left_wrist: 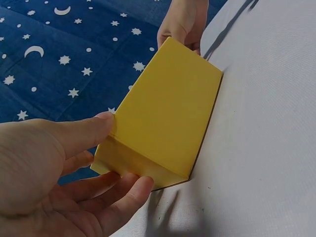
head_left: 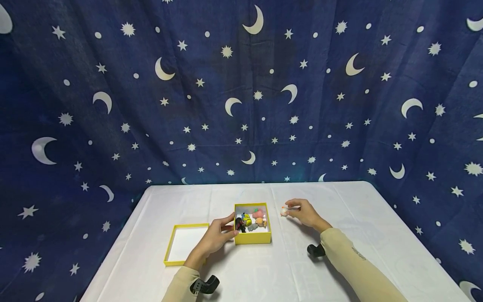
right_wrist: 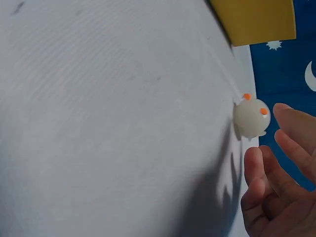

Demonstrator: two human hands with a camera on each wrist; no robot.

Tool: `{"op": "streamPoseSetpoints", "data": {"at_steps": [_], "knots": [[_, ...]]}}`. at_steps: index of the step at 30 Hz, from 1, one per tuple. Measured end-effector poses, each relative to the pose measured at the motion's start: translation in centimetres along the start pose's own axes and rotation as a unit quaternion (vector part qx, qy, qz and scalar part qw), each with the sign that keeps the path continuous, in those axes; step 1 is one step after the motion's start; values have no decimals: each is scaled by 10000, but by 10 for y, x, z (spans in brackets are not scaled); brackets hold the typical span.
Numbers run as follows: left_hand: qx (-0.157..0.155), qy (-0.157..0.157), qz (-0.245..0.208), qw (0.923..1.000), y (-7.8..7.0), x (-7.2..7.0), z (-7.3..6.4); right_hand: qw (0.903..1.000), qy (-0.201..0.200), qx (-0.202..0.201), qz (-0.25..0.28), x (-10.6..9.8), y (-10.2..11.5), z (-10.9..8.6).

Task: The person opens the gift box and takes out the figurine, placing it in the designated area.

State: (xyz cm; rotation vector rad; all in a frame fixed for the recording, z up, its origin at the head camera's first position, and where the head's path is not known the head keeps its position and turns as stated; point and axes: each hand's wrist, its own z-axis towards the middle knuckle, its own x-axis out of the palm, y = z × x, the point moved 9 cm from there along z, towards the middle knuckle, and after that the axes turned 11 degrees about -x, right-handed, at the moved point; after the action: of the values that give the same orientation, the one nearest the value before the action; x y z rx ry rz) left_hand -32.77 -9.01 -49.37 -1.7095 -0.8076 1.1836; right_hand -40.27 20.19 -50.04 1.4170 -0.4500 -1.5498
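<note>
My left hand [head_left: 216, 238] is at the left side of a yellow box [head_left: 253, 238]. In the left wrist view its thumb touches the box's upper edge near a corner, and the fingers lie against the end wall. Inside the box are several small toy figures: a pink one [head_left: 258, 214], a blue and yellow one [head_left: 246, 219], an orange one [head_left: 259, 221], a grey one [head_left: 252, 227] and a dark one [head_left: 239, 225]. My right hand [head_left: 303, 213] is beside a small round white toy figure [right_wrist: 251, 119] with orange spots. A narrow gap shows between fingertips and toy in the right wrist view.
A yellow-rimmed box lid [head_left: 185, 243] lies with its white inside up, left of the box. Everything rests on a white tablecloth [head_left: 271, 272]. A dark blue curtain [head_left: 241, 117] with moons and stars hangs behind the table.
</note>
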Motion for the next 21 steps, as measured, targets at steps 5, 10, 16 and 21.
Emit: {"op": "streamPoseSetpoints", "data": {"at_steps": [5,10,16,21], "knots": [[-45,-38,32,10000,0,0,0,9997,60,104,189,0,8,2],[-38,-36,10,10000,-1,0,0,9997,14,-172,193,1,24,5],[30,-6,27,10000,-2,1,-1,9986,48,-500,-141,6,44,10],[81,20,3,10000,0,2,0,9986,171,-496,-77,15,58,12]]}}
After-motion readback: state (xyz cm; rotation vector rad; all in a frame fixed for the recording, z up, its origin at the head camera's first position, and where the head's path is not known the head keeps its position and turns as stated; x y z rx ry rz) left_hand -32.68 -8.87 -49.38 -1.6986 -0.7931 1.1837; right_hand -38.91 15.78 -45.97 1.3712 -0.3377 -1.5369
